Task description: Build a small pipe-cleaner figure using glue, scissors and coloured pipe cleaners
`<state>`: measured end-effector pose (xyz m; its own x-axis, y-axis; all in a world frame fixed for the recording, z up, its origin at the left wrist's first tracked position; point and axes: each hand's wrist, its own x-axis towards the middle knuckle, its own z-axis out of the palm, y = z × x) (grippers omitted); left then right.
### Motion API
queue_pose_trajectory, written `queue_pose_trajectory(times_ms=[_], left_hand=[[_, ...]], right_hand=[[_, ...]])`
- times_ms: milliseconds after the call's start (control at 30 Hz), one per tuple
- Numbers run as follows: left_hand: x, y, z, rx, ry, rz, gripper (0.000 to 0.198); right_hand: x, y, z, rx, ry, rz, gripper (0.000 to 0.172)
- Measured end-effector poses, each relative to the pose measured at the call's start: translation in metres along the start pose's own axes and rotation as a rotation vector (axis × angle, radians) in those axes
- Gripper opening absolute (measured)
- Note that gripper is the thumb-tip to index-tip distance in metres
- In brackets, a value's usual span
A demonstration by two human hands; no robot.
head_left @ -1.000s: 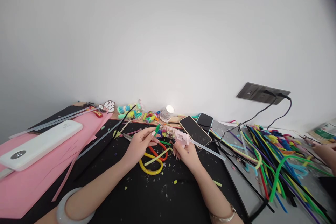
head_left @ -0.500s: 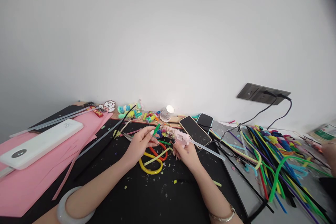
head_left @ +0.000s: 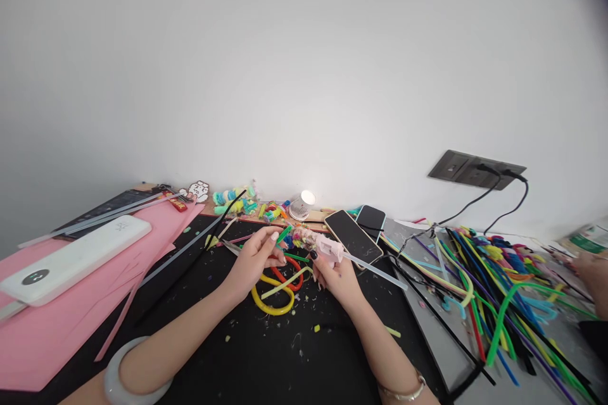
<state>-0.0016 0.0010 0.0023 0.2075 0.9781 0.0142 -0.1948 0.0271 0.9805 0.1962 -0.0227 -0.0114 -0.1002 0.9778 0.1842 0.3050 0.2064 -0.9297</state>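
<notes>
My left hand (head_left: 256, 259) pinches a short green pipe cleaner (head_left: 285, 234) between thumb and fingertips, its end pointing up. Closed around a pale pink glue gun (head_left: 329, 247) is my right hand (head_left: 335, 278); the handle is hidden by the palm. The gun's messy nozzle end faces left, close to the green piece, and a translucent glue stick (head_left: 375, 271) sticks out of its back. A thin green strip runs between the two hands; which hand grips it I cannot tell. Beneath them lie scissors (head_left: 272, 311) with yellow and red handles.
Two phones (head_left: 354, 240) lie behind my right hand, beside a white paper cup (head_left: 303, 205). At left, a white power bank (head_left: 76, 259) rests on pink sheets (head_left: 57, 329). Many pipe cleaners (head_left: 503, 304) cover the right side, where another person's hand (head_left: 591, 275) shows.
My hands and the glue gun stay almost still; the green piece has tilted slightly. At the left, the dark screen has lit up a little. The other person's hand has shifted left.
</notes>
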Motion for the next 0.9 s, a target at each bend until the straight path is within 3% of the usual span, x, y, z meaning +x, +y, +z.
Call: queue_pose_trajectory(times_ms=[267, 433, 900], left_hand=[[0.0002, -0.0012, 0.0005, 0.111, 0.016, 0.043, 0.038], [-0.0004, -0.0002, 0.0002, 0.166, 0.029, 0.059, 0.036], [-0.0004, -0.0012, -0.0002, 0.158, -0.005, 0.053, 0.033]], right_hand=[[-0.0003, -0.0011, 0.0000, -0.003, -0.005, 0.010, 0.036], [-0.0001, -0.0011, 0.0000, 0.012, -0.008, -0.001, 0.030], [0.0002, 0.0011, -0.0011, -0.014, -0.030, -0.033, 0.034]])
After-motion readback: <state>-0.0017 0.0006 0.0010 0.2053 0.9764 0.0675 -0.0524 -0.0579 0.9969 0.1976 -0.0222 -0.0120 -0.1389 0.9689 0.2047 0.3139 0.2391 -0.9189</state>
